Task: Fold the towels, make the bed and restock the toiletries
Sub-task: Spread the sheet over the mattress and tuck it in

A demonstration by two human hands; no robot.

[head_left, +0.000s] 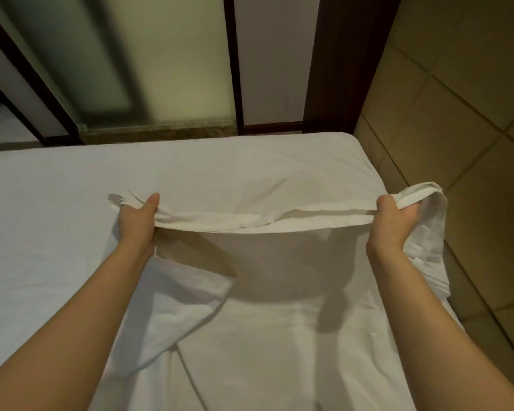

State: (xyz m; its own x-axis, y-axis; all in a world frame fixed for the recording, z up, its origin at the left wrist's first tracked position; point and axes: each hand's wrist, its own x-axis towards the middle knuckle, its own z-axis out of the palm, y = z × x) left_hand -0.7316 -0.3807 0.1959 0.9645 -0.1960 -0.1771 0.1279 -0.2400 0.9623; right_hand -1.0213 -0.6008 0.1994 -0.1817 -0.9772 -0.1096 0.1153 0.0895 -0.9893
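left hand [137,219] grips white sheet [250,185] | right hand [390,222] grips it too | bed [42,218] beneath | tiled floor [457,114] right | glass door [116,54] beyond

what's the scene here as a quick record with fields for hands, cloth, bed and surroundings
surface: rectangular bed in a white sheet
held item: white wrinkled fabric cloth, stretched above the bed
left grip: left hand curled round one end of the cloth
right grip: right hand curled round the other end, spare cloth hanging past it
surroundings: beige tiled floor to the right; frosted glass panel and dark wooden post beyond
not in view: toiletries
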